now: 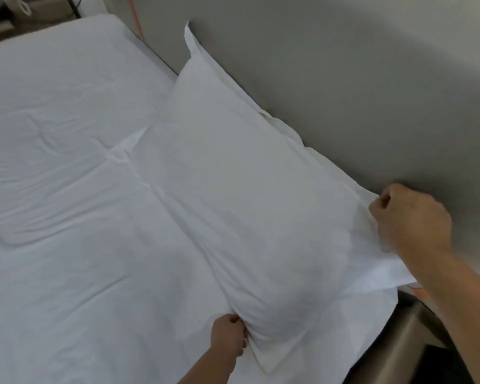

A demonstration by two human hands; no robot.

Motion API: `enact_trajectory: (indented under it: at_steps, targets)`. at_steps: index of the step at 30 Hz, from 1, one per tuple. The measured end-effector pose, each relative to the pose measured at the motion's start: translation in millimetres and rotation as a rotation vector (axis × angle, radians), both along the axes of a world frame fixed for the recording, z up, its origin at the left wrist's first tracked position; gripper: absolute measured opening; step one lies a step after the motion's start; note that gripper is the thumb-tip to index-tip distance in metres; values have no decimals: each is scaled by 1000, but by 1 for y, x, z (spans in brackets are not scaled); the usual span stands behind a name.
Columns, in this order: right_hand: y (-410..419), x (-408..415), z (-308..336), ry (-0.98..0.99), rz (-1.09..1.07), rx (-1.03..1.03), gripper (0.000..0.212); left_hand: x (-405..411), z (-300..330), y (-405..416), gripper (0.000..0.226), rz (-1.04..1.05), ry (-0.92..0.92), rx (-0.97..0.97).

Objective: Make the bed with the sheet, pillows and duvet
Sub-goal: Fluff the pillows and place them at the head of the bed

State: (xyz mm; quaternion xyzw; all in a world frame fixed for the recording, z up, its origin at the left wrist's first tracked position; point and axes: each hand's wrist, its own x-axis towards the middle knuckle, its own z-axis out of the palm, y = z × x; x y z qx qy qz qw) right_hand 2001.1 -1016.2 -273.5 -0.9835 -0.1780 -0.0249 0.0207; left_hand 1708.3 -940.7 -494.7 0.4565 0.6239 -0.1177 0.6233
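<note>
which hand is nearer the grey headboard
Right. The right hand grips the pillow's corner right beside the headboard; the left hand grips the opposite corner, farther away.

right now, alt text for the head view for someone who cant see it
A person's two hands grip opposite corners of a white pillow lying on a white sheet beside a grey headboard: the left hand at the near corner, the right hand against the headboard.

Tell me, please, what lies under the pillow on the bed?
The pillow rests on the white sheet, which shows all around it. Whatever lies directly beneath it is covered and cannot be seen.
</note>
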Motion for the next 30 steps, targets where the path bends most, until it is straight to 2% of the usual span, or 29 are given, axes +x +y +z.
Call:
enact_trajectory:
  at_steps: [3, 6, 8, 12, 15, 17, 20, 24, 27, 30]
  targets:
    - [-8, -11, 10, -69, 21, 164, 13, -3, 3, 3, 23, -53, -11, -15]
    - [-5, -18, 11, 2, 23, 140, 10, -4, 7, 9, 22, -207, 7, 16]
    - [7, -24, 7, 32, 27, 197, 11, -5, 4, 20, 19, -227, -26, 78]
    - [44, -56, -14, 122, 299, 306, 20, 1, -5, 75, 12, 109, -128, 223]
    - [72, -84, -42, 93, 517, 294, 20, 17, -2, 132, 17, 375, -191, 206]
    - [92, -97, -66, 44, 697, 303, 20, 28, -6, 162, 19, 468, -241, 164]
    - [126, -112, -97, 27, 941, 228, 29, 37, -11, 190, 21, 466, -260, 132]
    - [171, -114, -115, -28, 936, 21, 55, 51, -16, 205, 21, 429, -220, 192]
    - [190, -104, -117, -102, 887, -43, 45, 56, -25, 211, 26, 323, -136, 277]
    - [193, -96, -119, -135, 871, -48, 40, 56, -27, 215, 29, 294, -130, 257]
